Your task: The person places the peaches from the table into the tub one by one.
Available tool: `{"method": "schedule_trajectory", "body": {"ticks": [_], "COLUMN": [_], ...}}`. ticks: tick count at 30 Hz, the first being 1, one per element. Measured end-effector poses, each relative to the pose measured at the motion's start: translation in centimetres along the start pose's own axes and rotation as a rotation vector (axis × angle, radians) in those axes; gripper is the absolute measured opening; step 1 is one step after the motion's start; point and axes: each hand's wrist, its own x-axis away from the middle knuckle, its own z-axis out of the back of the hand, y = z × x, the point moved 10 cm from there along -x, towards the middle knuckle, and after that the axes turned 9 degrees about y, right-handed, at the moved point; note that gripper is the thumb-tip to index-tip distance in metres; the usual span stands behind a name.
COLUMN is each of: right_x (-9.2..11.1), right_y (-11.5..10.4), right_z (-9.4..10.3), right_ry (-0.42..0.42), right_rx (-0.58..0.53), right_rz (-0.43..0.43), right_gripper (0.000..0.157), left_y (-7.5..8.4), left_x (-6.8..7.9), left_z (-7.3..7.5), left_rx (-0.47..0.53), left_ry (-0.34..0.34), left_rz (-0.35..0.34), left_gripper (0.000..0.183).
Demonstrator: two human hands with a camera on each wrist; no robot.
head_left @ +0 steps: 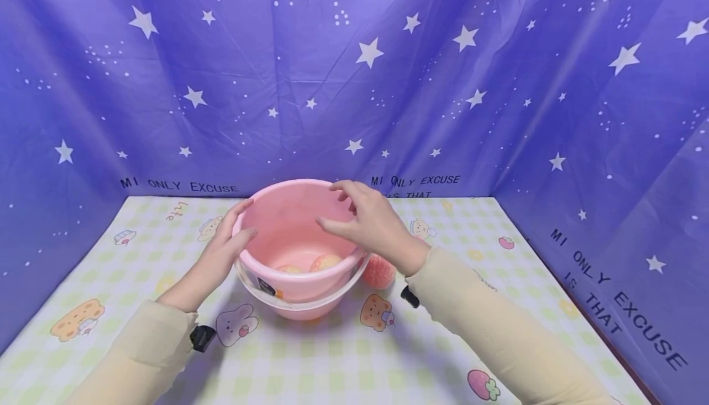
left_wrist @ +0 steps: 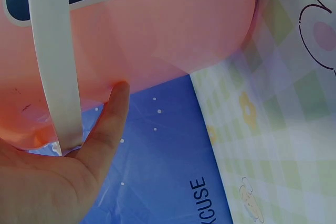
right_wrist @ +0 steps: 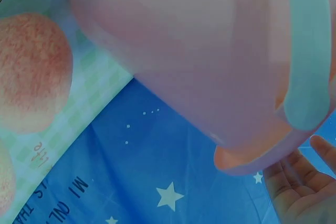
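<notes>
A pink bucket stands on the table, its mouth tilted toward the head camera. Two peaches lie inside at the bottom. Its white handle hangs down over the near side. At the left rim my left hand holds the bucket, thumb over the edge; the left wrist view shows one finger straight against the outer wall. My right hand is at the far right rim, fingers loosely bent and thumb spread over the opening. A red peach sits just right of the bucket, below that hand.
Beside the red peach, part of another peach shows in the right wrist view. A checked cloth with cartoon prints covers the table. Purple star-patterned curtains hang along the back and sides.
</notes>
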Motion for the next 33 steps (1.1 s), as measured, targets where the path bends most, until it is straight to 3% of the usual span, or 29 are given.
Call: {"method": "schedule_trajectory", "body": {"ticks": [6, 33], "right_x": [0.3, 0.7], "right_y": [0.7, 2.8], "right_z": [0.5, 2.2], "right_ry": [-0.007, 0.055], "right_rx": [0.011, 0.077], "right_rz": [-0.034, 0.005], "right_gripper": [0.058, 0.051], "left_y": [0.0, 0.1], "left_x": [0.0, 0.1], "left_z": [0.0, 0.0], "left_rx": [0.006, 0.008], "left_ry": [0.000, 0.000], "left_rz": [-0.001, 0.006], "left_gripper": [0.067, 0.066]}}
